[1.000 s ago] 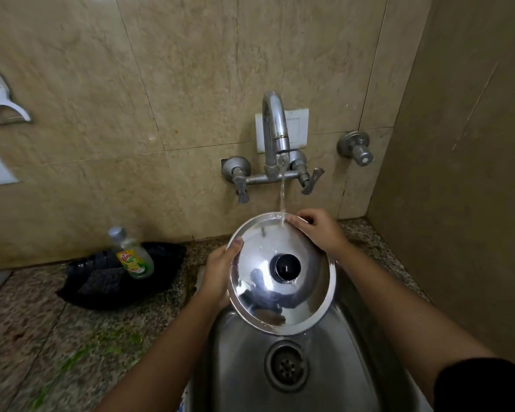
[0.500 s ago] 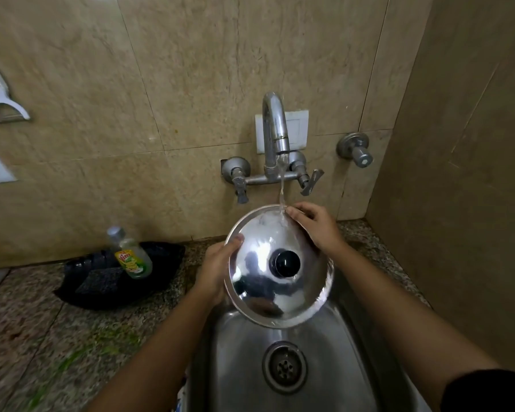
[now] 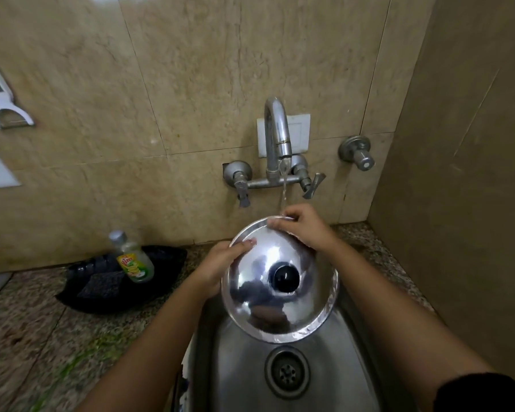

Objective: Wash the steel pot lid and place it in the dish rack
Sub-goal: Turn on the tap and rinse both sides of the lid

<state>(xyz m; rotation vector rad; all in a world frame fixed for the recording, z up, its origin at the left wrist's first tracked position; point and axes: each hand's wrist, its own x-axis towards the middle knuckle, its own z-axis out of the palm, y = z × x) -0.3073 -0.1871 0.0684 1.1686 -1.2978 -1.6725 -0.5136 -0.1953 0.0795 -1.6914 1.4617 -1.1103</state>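
The steel pot lid (image 3: 280, 281) is held tilted over the sink (image 3: 244, 379), knob toward the viewer. The left hand (image 3: 220, 269) grips its near-left rim; the right hand (image 3: 304, 226) pinches the far rim under the water stream (image 3: 283, 191). No dish rack is visible.

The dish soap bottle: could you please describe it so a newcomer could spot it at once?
Start at the steel sink and look left along the speckled counter to the black tray by the wall. The dish soap bottle leans in it, the only clear bottle there, with green liquid and a yellow-green label.
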